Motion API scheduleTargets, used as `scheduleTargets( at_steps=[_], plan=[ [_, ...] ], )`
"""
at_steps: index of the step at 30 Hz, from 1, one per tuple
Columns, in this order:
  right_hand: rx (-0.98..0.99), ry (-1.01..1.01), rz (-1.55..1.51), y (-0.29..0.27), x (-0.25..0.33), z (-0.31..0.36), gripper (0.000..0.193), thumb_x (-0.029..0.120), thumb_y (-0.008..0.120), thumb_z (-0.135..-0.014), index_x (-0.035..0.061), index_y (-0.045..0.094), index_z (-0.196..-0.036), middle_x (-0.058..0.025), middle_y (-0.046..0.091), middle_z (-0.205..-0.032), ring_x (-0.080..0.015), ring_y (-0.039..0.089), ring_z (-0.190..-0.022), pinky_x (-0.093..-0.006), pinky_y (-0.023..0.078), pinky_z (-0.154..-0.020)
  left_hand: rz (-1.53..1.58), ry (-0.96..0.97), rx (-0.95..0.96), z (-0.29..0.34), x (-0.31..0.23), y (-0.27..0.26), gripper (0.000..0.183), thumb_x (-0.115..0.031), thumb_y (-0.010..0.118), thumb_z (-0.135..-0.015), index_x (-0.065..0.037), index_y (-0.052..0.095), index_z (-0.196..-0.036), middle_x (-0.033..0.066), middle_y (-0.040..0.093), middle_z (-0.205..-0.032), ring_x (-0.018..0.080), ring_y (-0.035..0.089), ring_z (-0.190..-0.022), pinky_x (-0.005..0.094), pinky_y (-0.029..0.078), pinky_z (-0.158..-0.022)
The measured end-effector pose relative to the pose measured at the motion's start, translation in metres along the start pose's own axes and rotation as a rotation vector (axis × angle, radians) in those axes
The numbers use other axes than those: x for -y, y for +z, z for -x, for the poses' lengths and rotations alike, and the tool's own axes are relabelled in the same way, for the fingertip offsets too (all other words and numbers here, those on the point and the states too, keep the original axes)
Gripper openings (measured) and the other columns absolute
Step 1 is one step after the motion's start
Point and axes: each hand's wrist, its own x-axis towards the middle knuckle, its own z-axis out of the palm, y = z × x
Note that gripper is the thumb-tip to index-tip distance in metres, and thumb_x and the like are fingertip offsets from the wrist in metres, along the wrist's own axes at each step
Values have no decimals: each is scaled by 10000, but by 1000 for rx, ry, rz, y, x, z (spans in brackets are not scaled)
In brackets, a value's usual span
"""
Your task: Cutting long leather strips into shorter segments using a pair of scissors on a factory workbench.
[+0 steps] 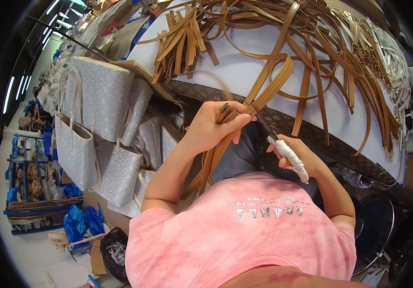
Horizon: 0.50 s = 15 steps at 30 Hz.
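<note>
My left hand (209, 126) is closed around several brown leather straps (270, 92). Their upper parts loop up past the fingers toward the table, and the lower lengths hang beside my pink shirt. Dark-edged strap ends stick out between its fingers. In my right hand (304, 150) are scissors (288, 152) with a handle wrapped in white. Their slim dark blades point up and left and reach the straps just beside the left fingertips. Whether the blades touch a strap is hard to make out.
A white-topped table (249, 77) with a dark front edge bears heaps of brown straps (180, 45). Grey patterned handbags (96, 96) crowd the left side. Pale straps with metal fittings (374, 53) lie far right. A round black fan-like object (374, 230) stands lower right.
</note>
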Motion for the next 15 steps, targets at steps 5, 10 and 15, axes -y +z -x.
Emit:
scheduleTargets(
  at_steps=[5,10,15],
  plan=[
    [-47,31,7,-1,1,7,240,138,721,-821,-10,562,-923,-43,569,-700,-79,534,-620,-250,430,-553,-8,-16,31,-4,2,3,179,-149,617,-924,7,683,-982,-2,568,-572,60,540,-493,195,362,-463],
    [-108,85,-39,-2,-11,10,187,129,692,-829,2,563,-880,-29,578,-667,-62,528,-586,-236,415,-510,34,-31,17,-9,12,10,176,-155,625,-919,0,685,-974,1,571,-578,53,524,-496,194,356,-466],
    [-264,113,-96,5,-33,2,108,130,594,-879,23,583,-867,-2,578,-617,-40,521,-524,-196,395,-459,-136,-68,-172,-15,39,-26,174,-189,639,-908,-25,695,-926,-12,572,-586,61,536,-526,225,397,-498]
  ],
)
